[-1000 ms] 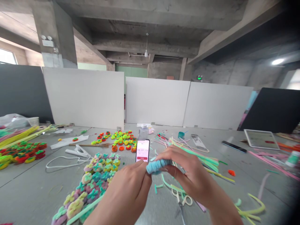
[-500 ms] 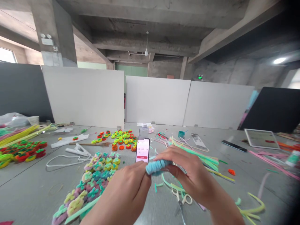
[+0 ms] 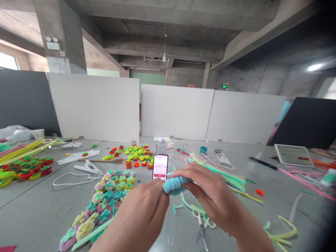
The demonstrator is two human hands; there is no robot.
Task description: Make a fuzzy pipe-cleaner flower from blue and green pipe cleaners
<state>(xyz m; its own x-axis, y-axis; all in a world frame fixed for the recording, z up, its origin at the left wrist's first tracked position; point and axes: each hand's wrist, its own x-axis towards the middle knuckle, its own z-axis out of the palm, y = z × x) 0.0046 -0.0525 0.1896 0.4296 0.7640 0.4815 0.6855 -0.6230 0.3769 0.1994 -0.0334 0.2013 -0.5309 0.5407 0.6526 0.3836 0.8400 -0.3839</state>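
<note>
A light blue coil of fuzzy pipe cleaner [image 3: 175,185] is held between my two hands over the table. My left hand [image 3: 147,206] is closed on the coil's left end, its fingertips hidden behind the hand. At the other end, the thumb and fingers of my right hand [image 3: 207,189] pinch the coil. Below my right hand lie scissors [image 3: 201,224] with pale handles. Just beyond my left hand stands an upright phone [image 3: 160,167] with a running timer screen, in front of a clear bottle [image 3: 161,146].
Rows of pastel fuzzy flower-topped pieces [image 3: 107,196] lie left of my left hand. Red and yellow pieces [image 3: 139,152] sit farther back. Loose pipe cleaners [image 3: 231,175] spread to the right, near a dark phone [image 3: 262,163] and a tablet [image 3: 293,155]. White panels [image 3: 178,112] border the table's back.
Both hands stay closed on the blue coil in almost the same place. The coil appears slightly higher and a little turned.
</note>
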